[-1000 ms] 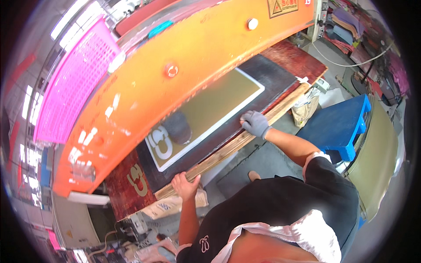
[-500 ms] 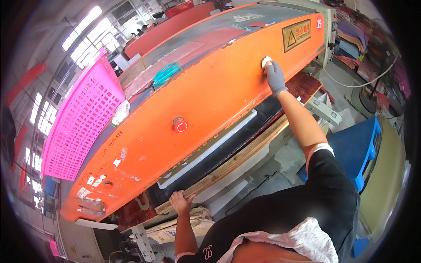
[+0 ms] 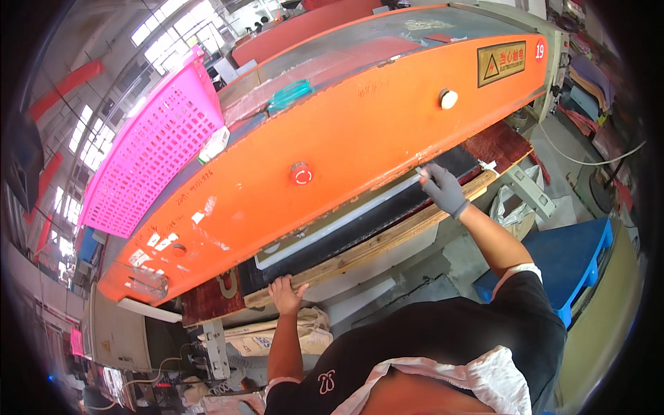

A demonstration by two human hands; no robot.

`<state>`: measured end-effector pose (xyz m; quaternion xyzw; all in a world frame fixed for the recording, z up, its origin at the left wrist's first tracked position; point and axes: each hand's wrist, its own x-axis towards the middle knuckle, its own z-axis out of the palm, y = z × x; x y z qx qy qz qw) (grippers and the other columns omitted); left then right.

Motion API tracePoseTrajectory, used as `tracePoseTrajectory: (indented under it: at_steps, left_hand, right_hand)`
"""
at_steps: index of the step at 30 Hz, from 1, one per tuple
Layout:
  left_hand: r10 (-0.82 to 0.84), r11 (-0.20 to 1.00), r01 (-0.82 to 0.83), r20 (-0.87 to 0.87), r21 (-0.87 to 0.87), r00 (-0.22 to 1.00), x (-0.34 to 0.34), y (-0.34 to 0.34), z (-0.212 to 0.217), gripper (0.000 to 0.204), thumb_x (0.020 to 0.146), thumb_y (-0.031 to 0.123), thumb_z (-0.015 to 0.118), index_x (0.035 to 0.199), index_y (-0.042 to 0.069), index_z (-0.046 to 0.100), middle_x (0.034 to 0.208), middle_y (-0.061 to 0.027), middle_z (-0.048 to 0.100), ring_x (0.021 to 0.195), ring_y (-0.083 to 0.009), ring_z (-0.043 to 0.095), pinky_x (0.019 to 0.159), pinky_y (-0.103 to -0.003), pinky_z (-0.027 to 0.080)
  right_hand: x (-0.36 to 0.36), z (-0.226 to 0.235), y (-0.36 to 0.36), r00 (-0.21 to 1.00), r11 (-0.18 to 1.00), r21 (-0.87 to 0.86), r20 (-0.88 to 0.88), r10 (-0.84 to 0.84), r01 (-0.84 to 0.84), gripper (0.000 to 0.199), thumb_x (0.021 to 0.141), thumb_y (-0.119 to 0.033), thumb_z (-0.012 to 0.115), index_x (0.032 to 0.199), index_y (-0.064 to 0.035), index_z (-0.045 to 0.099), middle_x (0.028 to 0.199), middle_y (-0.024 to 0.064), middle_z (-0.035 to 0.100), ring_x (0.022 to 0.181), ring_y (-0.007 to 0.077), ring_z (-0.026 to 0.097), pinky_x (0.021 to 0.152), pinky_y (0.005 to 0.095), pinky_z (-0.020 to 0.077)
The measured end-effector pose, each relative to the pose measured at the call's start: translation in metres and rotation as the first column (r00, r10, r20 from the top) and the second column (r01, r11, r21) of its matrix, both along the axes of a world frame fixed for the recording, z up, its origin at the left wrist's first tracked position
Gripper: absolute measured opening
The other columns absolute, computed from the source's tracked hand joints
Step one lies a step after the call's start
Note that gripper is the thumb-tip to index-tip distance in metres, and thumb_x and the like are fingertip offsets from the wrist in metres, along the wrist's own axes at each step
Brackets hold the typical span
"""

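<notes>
My left hand (image 3: 286, 296) is bare and lies on the wooden edge (image 3: 373, 256) of a board, its fingers spread over the near rim and onto a black panel (image 3: 321, 245). My right hand (image 3: 444, 189) wears a grey glove with bare fingertips. Its fingers are apart, near the black panel's right part and just under the lower edge of the orange press (image 3: 360, 145). A long white strip (image 3: 332, 225) lies along the black panel. On the press front sit a white round button (image 3: 448, 99) and a red stop button (image 3: 302, 174).
A pink perforated basket (image 3: 155, 145) and teal-handled scissors (image 3: 290, 95) rest on the press. A dark red board (image 3: 494, 149) carries the panel, with metal brackets (image 3: 529, 192) below. A blue pallet (image 3: 546, 263) stands at right. A printed sack (image 3: 294, 335) lies under the board.
My right hand has left the white button and come down to the black panel. My left hand stays on the wooden edge. The view has shifted a little.
</notes>
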<state>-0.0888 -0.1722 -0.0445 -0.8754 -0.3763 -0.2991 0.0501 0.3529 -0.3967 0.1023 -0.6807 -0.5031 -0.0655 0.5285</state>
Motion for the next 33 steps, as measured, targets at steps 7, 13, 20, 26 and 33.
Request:
tracePoseTrajectory:
  at_steps: [7,13,20,26,33]
  left_hand:
    - [-0.180,0.966,0.244,0.457,-0.082,0.871,0.105,-0.042,0.132,0.079,0.066,0.037,0.080,0.126,-0.002,0.046,0.110,-0.0213,0.058,0.101,-0.0379,0.055,0.085,-0.047,0.042]
    - [0.048,0.995,-0.068,0.256,0.066,0.966,0.191,-0.048,0.254,0.059,0.070,0.044,0.076,0.107,0.004,0.053,0.103,-0.0164,0.061,0.095,-0.0335,0.060,0.078,-0.045,0.045]
    - [-0.093,0.702,0.218,-0.216,0.678,0.972,0.181,-0.025,0.271,0.032,0.073,0.030,0.070,0.094,0.012,0.056,0.087,-0.0058,0.056,0.083,-0.0233,0.056,0.076,-0.039,0.042]
    - [-0.107,0.695,0.371,-0.421,0.616,0.901,0.159,-0.037,0.291,0.040,0.072,0.025,0.072,0.105,0.009,0.056,0.100,-0.0082,0.055,0.096,-0.0256,0.053,0.081,-0.041,0.039]
    - [-0.462,0.801,0.486,-0.157,0.350,0.873,0.117,-0.108,0.154,0.050,0.073,0.025,0.071,0.113,0.004,0.052,0.117,-0.0166,0.051,0.101,-0.0361,0.050,0.087,-0.050,0.038]
  right_hand:
    - [-0.075,0.072,0.057,0.884,0.949,0.043,0.379,0.272,-0.311,0.022,0.081,-0.022,0.062,0.095,-0.0057,0.058,0.086,0.0143,0.060,0.083,0.0330,0.059,0.072,0.0402,0.0483]
    - [-0.087,0.014,0.041,0.866,0.908,-0.162,0.276,0.417,-0.386,0.020,0.078,-0.022,0.061,0.091,-0.0063,0.057,0.082,0.0136,0.059,0.079,0.0346,0.058,0.067,0.0419,0.0457]
    - [-0.072,-0.090,0.009,0.952,0.926,-0.321,0.160,0.259,-0.198,0.023,0.079,-0.023,0.061,0.094,-0.0061,0.058,0.087,0.0137,0.061,0.084,0.0352,0.058,0.072,0.0445,0.0462]
    - [-0.052,-0.071,-0.006,0.990,0.988,-0.070,0.019,0.139,-0.137,0.025,0.082,-0.028,0.061,0.093,-0.0050,0.059,0.088,0.0142,0.062,0.085,0.0336,0.059,0.074,0.0430,0.0468]
    - [0.055,0.043,-0.011,0.927,0.898,0.392,-0.372,-0.043,0.199,0.036,0.093,-0.035,0.044,0.095,-0.0028,0.061,0.079,0.0117,0.060,0.076,0.0216,0.055,0.075,0.0329,0.0444]
